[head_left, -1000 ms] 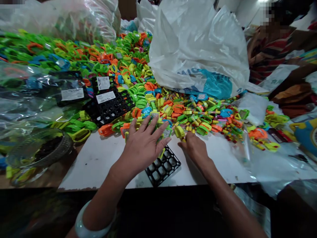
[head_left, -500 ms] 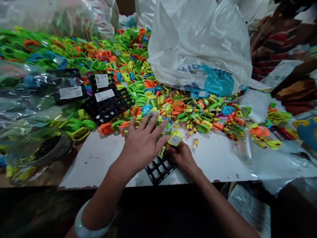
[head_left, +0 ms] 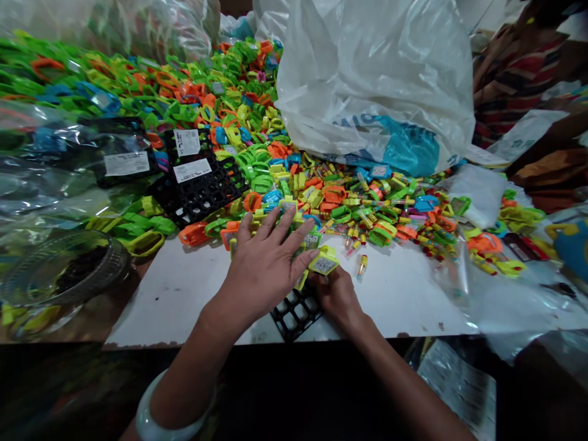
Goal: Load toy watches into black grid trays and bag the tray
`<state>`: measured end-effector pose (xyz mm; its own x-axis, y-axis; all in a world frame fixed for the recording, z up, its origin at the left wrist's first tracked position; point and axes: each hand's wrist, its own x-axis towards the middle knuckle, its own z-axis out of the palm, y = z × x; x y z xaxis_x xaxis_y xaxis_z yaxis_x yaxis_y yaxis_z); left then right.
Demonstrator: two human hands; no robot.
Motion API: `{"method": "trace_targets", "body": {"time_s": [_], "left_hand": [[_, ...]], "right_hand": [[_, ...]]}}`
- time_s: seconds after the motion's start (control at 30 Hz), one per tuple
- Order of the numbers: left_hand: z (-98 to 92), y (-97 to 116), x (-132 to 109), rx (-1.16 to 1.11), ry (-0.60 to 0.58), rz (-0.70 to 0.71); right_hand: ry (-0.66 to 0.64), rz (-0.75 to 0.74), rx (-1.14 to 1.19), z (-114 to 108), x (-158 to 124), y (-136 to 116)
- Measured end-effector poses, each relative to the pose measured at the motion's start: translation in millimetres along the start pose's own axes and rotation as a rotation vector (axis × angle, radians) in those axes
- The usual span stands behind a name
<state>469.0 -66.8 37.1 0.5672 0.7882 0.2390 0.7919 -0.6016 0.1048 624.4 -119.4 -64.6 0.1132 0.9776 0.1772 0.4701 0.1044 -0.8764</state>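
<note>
My left hand [head_left: 266, 263] lies flat with its fingers spread over small coloured plastic toys at the near end of a black grid tray [head_left: 294, 312], which sticks out from under my palm. My right hand [head_left: 335, 294] is pinched on a yellow plastic toy with a white label [head_left: 324, 262], holding it just above the tray's right side. A big heap of green, orange, yellow and blue plastic pieces [head_left: 285, 184] spreads across the white table [head_left: 184, 294] behind both hands.
A stack of black grid trays with white labels [head_left: 197, 184] lies to the left. A large white plastic bag [head_left: 376, 86] stands behind the heap. Clear plastic bags [head_left: 46, 184] and a wire basket [head_left: 59, 269] are at the left. Another person's striped sleeve [head_left: 514, 73] shows at top right.
My right hand picked a yellow labelled toy from the heap's edge and drew it back to the black tray beside my left hand. The left hand has stayed put.
</note>
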Motion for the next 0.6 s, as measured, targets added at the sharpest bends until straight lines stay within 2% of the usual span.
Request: {"method": "trace_targets", "body": {"time_s": [0.13, 0.23, 0.37, 0.6], "left_hand": [[0.3, -0.5, 0.9, -0.009, 0.011, 0.004], [1.0, -0.9, 1.6, -0.006, 0.017, 0.003], [1.6, -1.3, 2.4, 0.014, 0.003, -0.003], [0.7, -3.1, 4.8, 0.047, -0.033, 0.018]], "right_hand": [[0.035, -0.044, -0.094, 2.2, -4.3, -1.3], [0.020, 0.009, -0.067, 4.3, -8.3, 5.2], [0.033, -0.046, -0.038, 6.9, -9.5, 10.9], [-0.029, -0.073, -0.057, -2.9, 2.8, -2.8]]}}
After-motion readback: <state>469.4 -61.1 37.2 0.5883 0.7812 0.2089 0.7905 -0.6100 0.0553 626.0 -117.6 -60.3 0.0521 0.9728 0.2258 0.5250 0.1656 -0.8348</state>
